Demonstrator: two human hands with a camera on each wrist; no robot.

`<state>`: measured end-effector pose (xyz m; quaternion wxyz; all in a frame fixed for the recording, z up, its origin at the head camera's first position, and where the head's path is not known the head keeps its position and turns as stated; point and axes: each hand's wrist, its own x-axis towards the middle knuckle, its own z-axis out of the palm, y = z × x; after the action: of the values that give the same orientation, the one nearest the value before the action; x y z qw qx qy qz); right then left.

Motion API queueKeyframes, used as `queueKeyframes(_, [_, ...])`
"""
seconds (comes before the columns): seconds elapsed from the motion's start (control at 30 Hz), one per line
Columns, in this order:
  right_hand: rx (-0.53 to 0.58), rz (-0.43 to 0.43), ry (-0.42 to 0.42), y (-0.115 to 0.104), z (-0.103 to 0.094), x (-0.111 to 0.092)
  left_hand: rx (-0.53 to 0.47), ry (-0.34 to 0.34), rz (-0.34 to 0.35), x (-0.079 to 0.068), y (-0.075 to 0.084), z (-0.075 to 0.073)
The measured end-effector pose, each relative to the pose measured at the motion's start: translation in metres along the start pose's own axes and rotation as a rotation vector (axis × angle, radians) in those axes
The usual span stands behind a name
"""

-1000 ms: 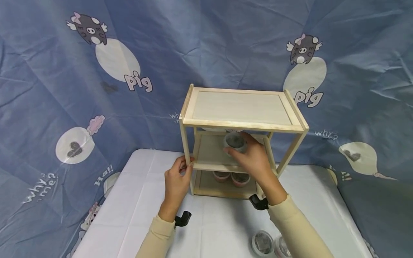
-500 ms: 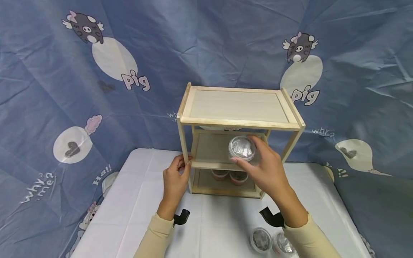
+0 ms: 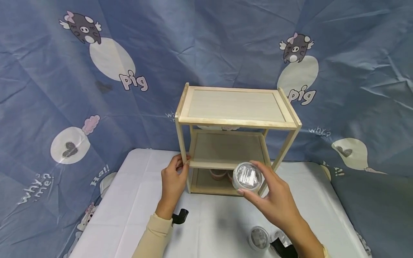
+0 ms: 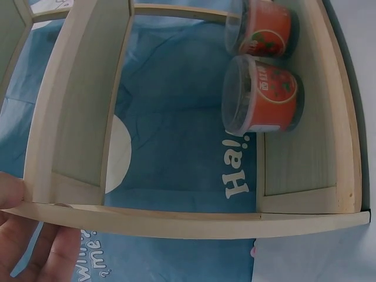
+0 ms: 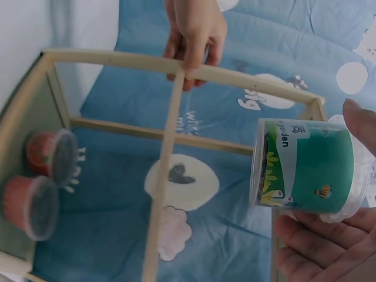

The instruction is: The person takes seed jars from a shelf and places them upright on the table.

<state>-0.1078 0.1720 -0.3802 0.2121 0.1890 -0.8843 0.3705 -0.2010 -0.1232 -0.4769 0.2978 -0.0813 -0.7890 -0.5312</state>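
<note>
My right hand [image 3: 279,200] holds a round clear plastic tub [image 3: 247,176] between thumb and fingers, in front of the wooden rack's right side. In the right wrist view the tub shows a green label with flowers and a bee. My left hand [image 3: 172,179] pinches the left front post of the three-tier wooden rack [image 3: 238,107] at middle-shelf height. On the bottom shelf stand two red-labelled tubs [image 4: 273,97], partly hidden by the middle shelf and the held tub in the head view. The middle shelf [image 3: 227,148] bears nothing.
Two more lidded tubs, a nearer-left one [image 3: 259,238] and one [image 3: 281,236] partly behind the right wrist's black camera mount [image 3: 284,249], stand on the white tablecloth [image 3: 206,222]. A blue printed curtain [image 3: 155,43] hangs behind the rack.
My right hand has drawn the tub out from over the middle shelf, down and toward me, and its lid now faces the head camera. The left hand keeps its place on the post.
</note>
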Motion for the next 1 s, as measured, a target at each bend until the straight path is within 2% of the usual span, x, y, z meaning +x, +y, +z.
queueKeyframes(0.3, [-0.022, -0.015, -0.060, 0.005, 0.012, -0.044, 0.005, -0.003, -0.001, -0.001, -0.001, 0.000])
queueKeyframes(0.53, [0.010, 0.045, -0.104, 0.015, 0.031, -0.076, -0.001, -0.002, 0.003, 0.000, -0.001, 0.000])
queueKeyframes(0.8, [-0.089, 0.004, -0.124, 0.035, 0.060, -0.102, -0.006, 0.012, 0.004, 0.001, 0.000, 0.000])
queueKeyframes(1.0, [-0.154, 0.028, -0.194, 0.048, 0.078, -0.120, 0.010, 0.004, -0.007, 0.000, 0.000, 0.001])
